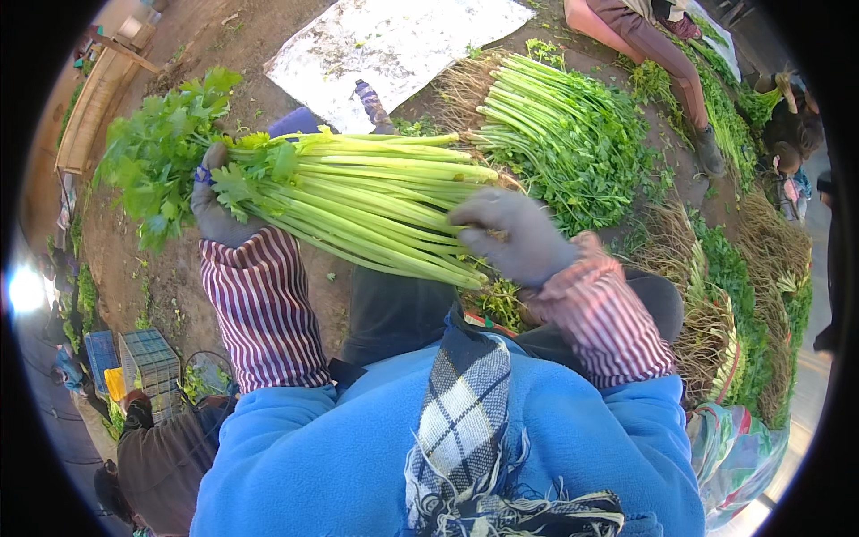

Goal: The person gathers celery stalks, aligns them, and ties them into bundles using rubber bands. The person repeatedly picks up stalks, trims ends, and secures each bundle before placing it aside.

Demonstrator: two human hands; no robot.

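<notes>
My left hand (225,194), in a grey glove, is closed around the leafy end of a large bunch of celery (376,194), which lies sideways above my lap. The leaves spread out left of that hand and the pale green stalks reach to the right. At the cut or root end is my right hand (513,235), also gloved and slightly blurred, with its fingers bent at the stalk ends; whether it grips any stalk cannot be told. A pile of celery with roots (564,134) lies on the ground just beyond.
A white sheet (396,47) lies ahead, a purple-topped bottle (369,101) by its near edge. Rows of rooted celery (731,302) lie at right. Another person's leg (684,80) is at upper right; a person (168,456) sits at lower left near plastic crates (149,362).
</notes>
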